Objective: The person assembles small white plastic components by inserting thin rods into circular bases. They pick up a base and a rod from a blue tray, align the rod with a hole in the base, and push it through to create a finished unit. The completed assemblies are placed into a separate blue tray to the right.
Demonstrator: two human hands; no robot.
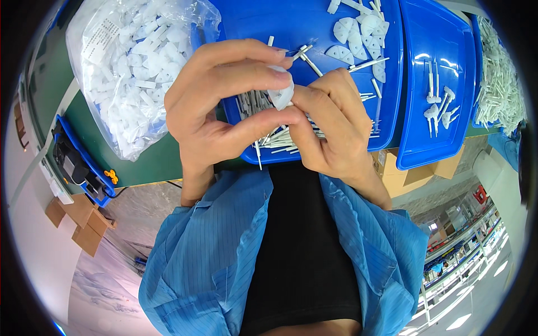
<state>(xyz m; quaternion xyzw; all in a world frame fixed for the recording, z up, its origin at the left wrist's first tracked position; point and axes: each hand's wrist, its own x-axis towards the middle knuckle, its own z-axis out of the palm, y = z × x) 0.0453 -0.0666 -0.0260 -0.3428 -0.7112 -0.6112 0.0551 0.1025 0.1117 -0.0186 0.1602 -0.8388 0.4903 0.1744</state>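
Observation:
My left hand (pixel 204 103) pinches a small white fan-shaped plastic piece (pixel 282 94) between its fingers and thumb, above the big blue tray (pixel 392 84). From the right, my right hand (pixel 336 120) meets it with thumb and forefinger closed at the piece's lower edge. A small pale tip shows there, but the fingers hide what they grip. Beneath both hands lie many thin metal pins and white rods (pixel 283 143). More white fan-shaped pieces (pixel 353 36) sit at the tray's far right, with a few loose rods near them.
A clear plastic bag (pixel 140 73) full of white pieces lies left on the green table (pixel 147 168). Right of the big tray, a second blue tray (pixel 417 112) holds several pin-and-piece assemblies (pixel 431 112). Beyond it is a heap of white rods (pixel 499 84). Cardboard boxes (pixel 392 173) stand below.

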